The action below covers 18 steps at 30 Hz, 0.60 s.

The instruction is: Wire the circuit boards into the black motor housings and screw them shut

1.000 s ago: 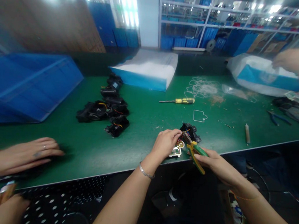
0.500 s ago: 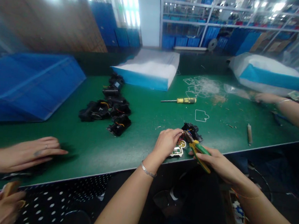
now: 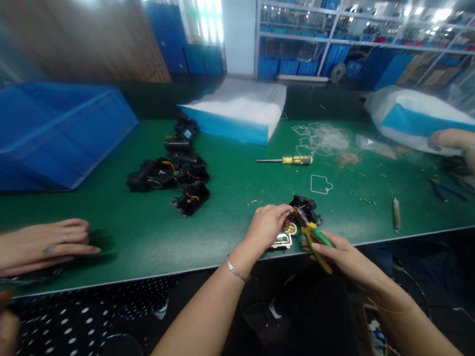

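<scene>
Pliers (image 3: 308, 231) with green and yellow handles sit in our right hand (image 3: 342, 252), its fingers wrapped around the grips. Their nose points up and to the left, right at the fingertips of our left hand (image 3: 264, 225); we cannot tell how far the jaws are parted. Our left thumb and forefinger are pinched together on thin wires (image 3: 288, 225), though which strand they grip is too small for us to make out. Just beyond the nose of the pliers, a black housing (image 3: 310, 208) rests on the green table (image 3: 227, 199). Near our left fingers, on the side toward us, we see a pale-framed part (image 3: 285, 240) lying close to the table edge.

Farther out from our hands lie a thin white loop (image 3: 319, 192), a yellow-handled screwdriver (image 3: 297, 160) and a tangled pile of similar loops (image 3: 325, 139). Well to the left of our left hand we have a cluster of black housings (image 3: 188, 165), and beyond it a blue bin (image 3: 48, 132). To the right of our right hand lies a pale tube (image 3: 396, 214). Well apart from ours, a co-worker's hand (image 3: 455, 139) reaches in from the far right, in front of a white and blue bag (image 3: 428, 121).
</scene>
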Each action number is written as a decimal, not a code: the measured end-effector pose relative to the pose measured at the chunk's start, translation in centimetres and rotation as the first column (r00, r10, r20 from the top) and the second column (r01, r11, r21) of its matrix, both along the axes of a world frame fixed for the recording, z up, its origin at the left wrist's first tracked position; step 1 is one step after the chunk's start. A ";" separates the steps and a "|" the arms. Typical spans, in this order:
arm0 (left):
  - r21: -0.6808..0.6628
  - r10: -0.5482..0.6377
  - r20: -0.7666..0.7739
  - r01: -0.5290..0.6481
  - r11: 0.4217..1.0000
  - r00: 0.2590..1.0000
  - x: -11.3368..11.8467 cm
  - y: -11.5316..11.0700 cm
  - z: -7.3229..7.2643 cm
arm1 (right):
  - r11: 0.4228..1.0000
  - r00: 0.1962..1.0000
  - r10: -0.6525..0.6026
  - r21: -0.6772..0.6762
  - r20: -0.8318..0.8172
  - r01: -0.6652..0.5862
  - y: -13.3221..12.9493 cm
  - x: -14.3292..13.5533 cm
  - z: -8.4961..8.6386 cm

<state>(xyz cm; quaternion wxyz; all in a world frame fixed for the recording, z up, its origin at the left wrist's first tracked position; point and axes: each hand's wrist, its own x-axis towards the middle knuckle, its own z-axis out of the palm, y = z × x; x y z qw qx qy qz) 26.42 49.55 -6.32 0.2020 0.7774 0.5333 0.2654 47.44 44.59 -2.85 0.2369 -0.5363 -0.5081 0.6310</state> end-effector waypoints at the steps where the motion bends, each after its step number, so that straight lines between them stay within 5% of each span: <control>1: 0.000 -0.001 0.001 0.001 1.000 1.000 0.0 0.0 0.0 | 1.000 1.000 -0.008 -0.010 -0.017 0.008 0.0 -0.1 0.0; 11: 0.021 -0.008 -0.020 0.008 1.000 1.000 -0.1 0.1 -0.1 | 0.998 0.995 0.034 0.045 0.089 -0.038 0.1 -0.4 0.0; 18: 0.025 -0.018 -0.045 0.019 1.000 0.999 0.0 0.0 -0.1 | 0.987 0.999 -0.018 -0.160 0.036 0.023 0.4 -0.7 -0.7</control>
